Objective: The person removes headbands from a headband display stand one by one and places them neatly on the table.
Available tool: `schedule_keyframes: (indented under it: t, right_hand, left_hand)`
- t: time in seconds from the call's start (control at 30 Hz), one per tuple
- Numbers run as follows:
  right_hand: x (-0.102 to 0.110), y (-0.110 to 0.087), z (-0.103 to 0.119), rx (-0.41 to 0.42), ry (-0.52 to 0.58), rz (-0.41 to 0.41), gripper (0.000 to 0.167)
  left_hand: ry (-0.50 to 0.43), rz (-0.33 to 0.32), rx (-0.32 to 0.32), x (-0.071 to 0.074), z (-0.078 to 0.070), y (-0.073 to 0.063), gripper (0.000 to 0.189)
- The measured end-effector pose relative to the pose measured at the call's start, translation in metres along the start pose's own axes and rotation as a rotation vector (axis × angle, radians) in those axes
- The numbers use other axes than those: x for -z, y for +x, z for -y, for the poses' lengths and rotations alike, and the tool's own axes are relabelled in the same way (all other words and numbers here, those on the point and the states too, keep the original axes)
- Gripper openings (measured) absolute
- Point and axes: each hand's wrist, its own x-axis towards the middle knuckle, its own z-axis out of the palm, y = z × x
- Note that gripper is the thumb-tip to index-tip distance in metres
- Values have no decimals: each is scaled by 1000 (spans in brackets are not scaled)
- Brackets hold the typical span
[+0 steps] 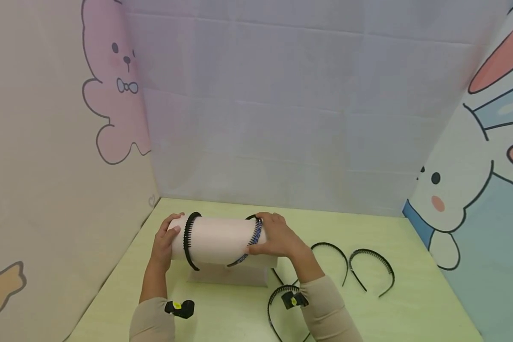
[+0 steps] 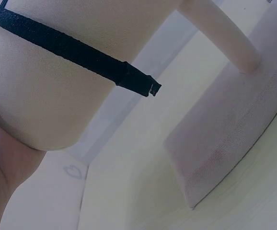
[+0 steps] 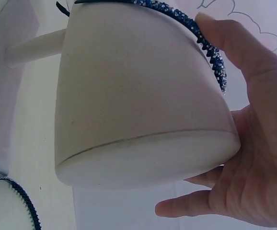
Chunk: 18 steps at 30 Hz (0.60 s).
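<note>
A pale padded roll lies sideways on the post of a low headband stand. My left hand grips the roll's left end. Just inward of it, a black toothed headband arches over the roll, one tip sticking out past the underside in the left wrist view. Around the right end, my right hand has its thumb against a blue glittery headband with small teeth. That headband sits aslant over the roll. Fingers of the right hand reach behind the roll's end.
Right of the stand, several headbands lie on the pale green table: a toothed one farthest right, a thin black one beside it, and another by the right wrist. Cartoon-printed curtains enclose the table.
</note>
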Motion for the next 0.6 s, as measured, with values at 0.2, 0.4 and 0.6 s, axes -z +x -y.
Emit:
schedule_keyframes:
  t: [0.2, 0.4, 0.6]
  right_hand:
    - [0, -5, -7, 5, 154, -46, 93]
    - [-2, -7, -16, -14, 213, -68, 96]
    - [-4, -8, -23, -10, 279, -74, 90]
  left_hand:
    - [0, 0, -1, -3, -3, -1, 30]
    - [1, -8, -8, 0, 5, 4, 30]
    - [13, -18, 0, 3, 8, 4, 31]
